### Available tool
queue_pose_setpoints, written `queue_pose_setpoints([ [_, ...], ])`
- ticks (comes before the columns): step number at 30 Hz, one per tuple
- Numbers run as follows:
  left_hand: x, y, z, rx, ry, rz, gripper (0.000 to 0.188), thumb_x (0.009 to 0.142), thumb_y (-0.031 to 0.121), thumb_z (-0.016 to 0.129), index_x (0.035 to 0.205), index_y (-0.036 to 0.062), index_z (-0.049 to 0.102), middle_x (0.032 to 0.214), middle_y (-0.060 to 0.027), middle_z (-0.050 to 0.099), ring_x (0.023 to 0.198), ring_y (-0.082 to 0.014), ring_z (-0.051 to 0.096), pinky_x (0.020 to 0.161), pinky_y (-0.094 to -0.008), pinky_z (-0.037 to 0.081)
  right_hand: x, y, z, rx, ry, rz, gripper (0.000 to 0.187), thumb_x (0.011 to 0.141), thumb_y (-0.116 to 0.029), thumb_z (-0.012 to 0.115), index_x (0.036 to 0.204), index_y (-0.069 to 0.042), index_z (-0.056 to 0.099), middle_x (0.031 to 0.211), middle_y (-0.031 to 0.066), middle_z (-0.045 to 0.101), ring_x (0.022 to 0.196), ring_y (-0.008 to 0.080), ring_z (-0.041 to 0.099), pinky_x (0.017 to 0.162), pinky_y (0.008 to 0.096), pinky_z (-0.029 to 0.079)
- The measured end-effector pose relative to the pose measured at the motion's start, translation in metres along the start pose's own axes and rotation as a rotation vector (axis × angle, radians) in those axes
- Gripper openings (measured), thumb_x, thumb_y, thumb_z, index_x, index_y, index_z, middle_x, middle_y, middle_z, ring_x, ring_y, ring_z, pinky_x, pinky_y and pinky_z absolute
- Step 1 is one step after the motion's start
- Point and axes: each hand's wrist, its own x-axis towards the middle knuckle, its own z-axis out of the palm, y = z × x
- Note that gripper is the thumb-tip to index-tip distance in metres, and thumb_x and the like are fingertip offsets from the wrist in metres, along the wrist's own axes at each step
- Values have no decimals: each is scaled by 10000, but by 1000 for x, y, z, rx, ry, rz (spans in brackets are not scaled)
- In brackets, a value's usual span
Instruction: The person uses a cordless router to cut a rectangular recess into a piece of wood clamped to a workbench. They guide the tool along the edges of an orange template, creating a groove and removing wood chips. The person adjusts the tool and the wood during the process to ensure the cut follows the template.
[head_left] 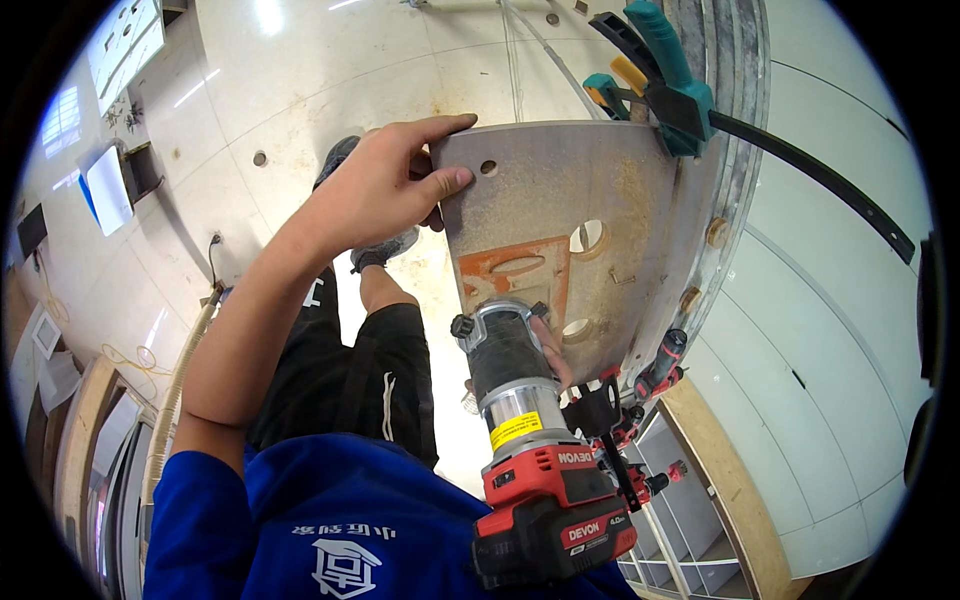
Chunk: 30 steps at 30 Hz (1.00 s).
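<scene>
My left hand (400,185) is closed on the far left corner of a dusty grey board (620,200), its thumb on the top face and other fingers at the edge. A cordless trim router (515,390), red and black with a clear collar, stands at the board's near edge, over an orange template plate (515,262). Only a little of my right hand (549,350) shows, along the router's right side near the base; the router hides the rest. Round holes and sawdust mark the board.
A teal and black bar clamp (685,95) grips the board's far right corner, its bar sticking out rightward. Another black clamp (600,410) sits at the near edge. Power tools (662,362) lie at the right, beside large pale panels (820,330). An open cabinet (690,500) stands below.
</scene>
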Motion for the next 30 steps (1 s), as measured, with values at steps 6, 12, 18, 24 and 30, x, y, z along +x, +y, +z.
queue_pose_setpoints([
  [6, 2, 1, 1, -15, -10, -3, 539, 969, 175, 629, 1455, 23, 452, 1002, -215, 697, 821, -252, 729, 673, -355, 614, -33, 55, -27, -418, -264, -540, 1084, 648, -575, 873, 1323, -19, 232, 1197, 301, 572, 1095, 390, 636, 988, 469, 488],
  [12, 1, 4, 1, -22, -16, -37, 532, 972, 159, 623, 1456, 20, 450, 982, -211, 701, 807, -246, 729, 670, -352, 611, 6, 1, -8, -116, -155, -47, 1103, 644, -596, 867, 1343, -35, 222, 1211, 287, 564, 1104, 401, 628, 1014, 492, 466],
  [18, 1, 4, 0, -17, -9, -10, 532, 973, 156, 622, 1457, 17, 450, 959, -205, 705, 788, -230, 723, 657, -347, 603, 15, -7, 5, 75, -30, 25, 1117, 604, -533, 918, 1347, -75, 220, 1295, 294, 511, 1201, 392, 570, 1054, 478, 439],
  [24, 1, 5, -1, -30, -14, -22, 526, 973, 145, 619, 1456, 18, 454, 957, -205, 704, 790, -225, 720, 664, -351, 606, 17, -7, -6, 89, -127, 118, 1105, 602, -496, 932, 1348, -108, 215, 1354, 281, 477, 1262, 374, 530, 1102, 464, 401],
  [30, 2, 2, 1, -67, -17, -20, 518, 977, 140, 614, 1456, 19, 455, 961, -197, 704, 814, -224, 718, 682, -354, 615, 30, -24, -10, 79, -200, 260, 1084, 612, -482, 930, 1346, -113, 224, 1380, 257, 469, 1300, 365, 501, 1137, 458, 367],
])
